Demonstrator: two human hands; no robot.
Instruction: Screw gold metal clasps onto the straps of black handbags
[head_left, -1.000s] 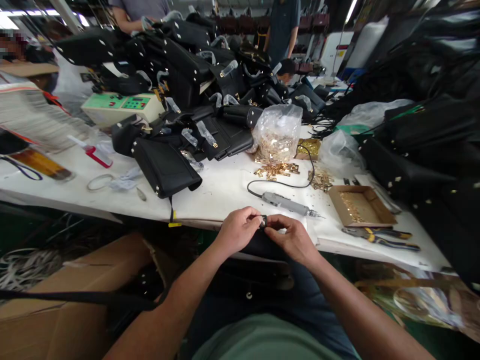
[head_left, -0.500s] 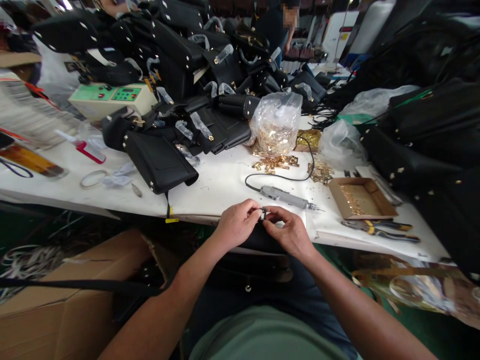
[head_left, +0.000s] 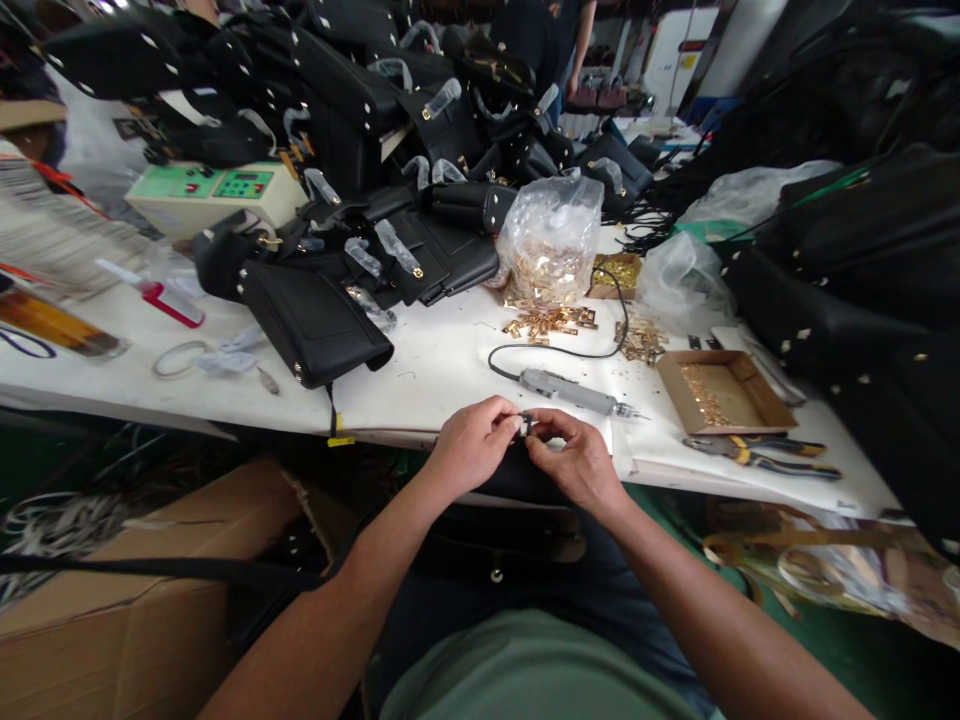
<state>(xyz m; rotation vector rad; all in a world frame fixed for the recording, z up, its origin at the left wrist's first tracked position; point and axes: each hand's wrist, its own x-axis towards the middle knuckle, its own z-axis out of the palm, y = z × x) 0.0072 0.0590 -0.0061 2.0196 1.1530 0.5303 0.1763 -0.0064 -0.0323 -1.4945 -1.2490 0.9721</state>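
My left hand and my right hand meet at the table's front edge. Between their fingertips they pinch a small dark piece, perhaps a strap end; its exact kind is too small to make out. Both hands are closed on it. A black bag lies under the hands on my lap, largely hidden by them. Just beyond the hands, a grey electric screwdriver rests on the white table, its tip to the right and its cord looping back.
Right of the screwdriver are a cardboard tray of small gold parts and yellow-black pliers. Gold fittings spill before a clear plastic bag. Black handbags pile up behind, beside a control box. A person stands beyond.
My hands stay pinched together on the small dark piece, almost unmoved. The view has shifted slightly. The person in the background has changed posture.
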